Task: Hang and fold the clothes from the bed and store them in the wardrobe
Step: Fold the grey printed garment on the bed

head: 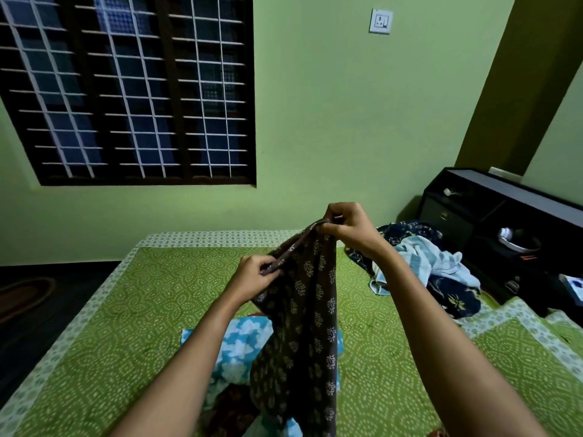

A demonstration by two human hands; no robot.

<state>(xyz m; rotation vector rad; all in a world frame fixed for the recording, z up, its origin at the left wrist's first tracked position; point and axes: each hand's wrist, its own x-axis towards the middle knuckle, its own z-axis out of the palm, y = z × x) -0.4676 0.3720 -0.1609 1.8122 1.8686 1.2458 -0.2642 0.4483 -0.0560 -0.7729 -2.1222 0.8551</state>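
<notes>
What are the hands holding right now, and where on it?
Both the left hand and right hand pinch the top edge of the dark printed garment.

A light green wall [331, 121] fills most of the frame, with a dark-framed window [126, 89] in the upper left whose white grille stands over dim blue panes, and a white socket plate [380, 21] near the top, right of centre. At the right edge a darker olive band [517, 89] runs up the wall above a low black cabinet [473, 203] with open shelves. The bed [157, 310], under a green dotted sheet, spans the lower frame, with dark floor [31, 342] and a rug [22, 298] at the left edge, all in dull light.
</notes>
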